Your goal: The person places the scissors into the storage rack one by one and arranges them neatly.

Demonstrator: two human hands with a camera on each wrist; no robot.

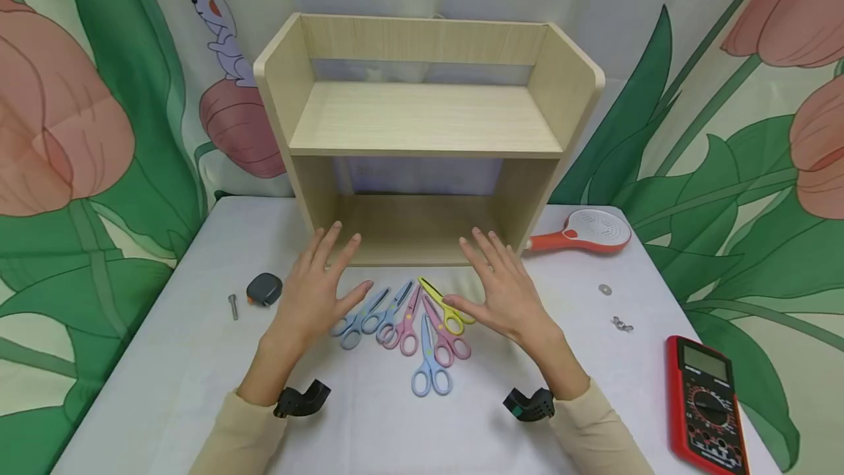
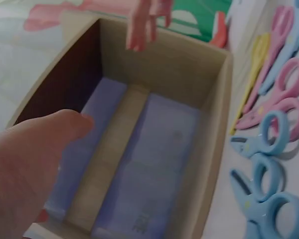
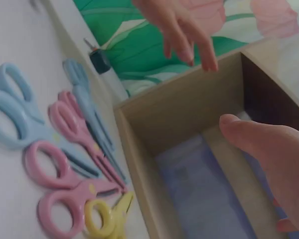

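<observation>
My left hand (image 1: 315, 295) hovers with fingers spread before the lower left of a pale wooden shelf (image 1: 425, 152), holding nothing. Mirroring it on the other side, my right hand (image 1: 504, 292) is spread too, its palm facing down and forward. Between the hands, on the white table, lies a fan of small scissors: blue scissors (image 1: 431, 372) nearest me, pink scissors (image 1: 409, 343), yellow scissors (image 1: 453, 322) and more blue and pink pairs. The left thumb (image 2: 72, 124) overlaps the shelf's lower compartment in the left wrist view. Several scissors (image 3: 72, 204) show beside the shelf in the right wrist view.
Left of the hands are a dark tape measure (image 1: 264, 289) and a bolt (image 1: 234, 306). To the right lie a red-and-white paddle-shaped tool (image 1: 587, 232), a washer (image 1: 605, 289), a small metal wing nut (image 1: 621, 324) and a red multimeter (image 1: 708, 402). A printed curtain hangs behind.
</observation>
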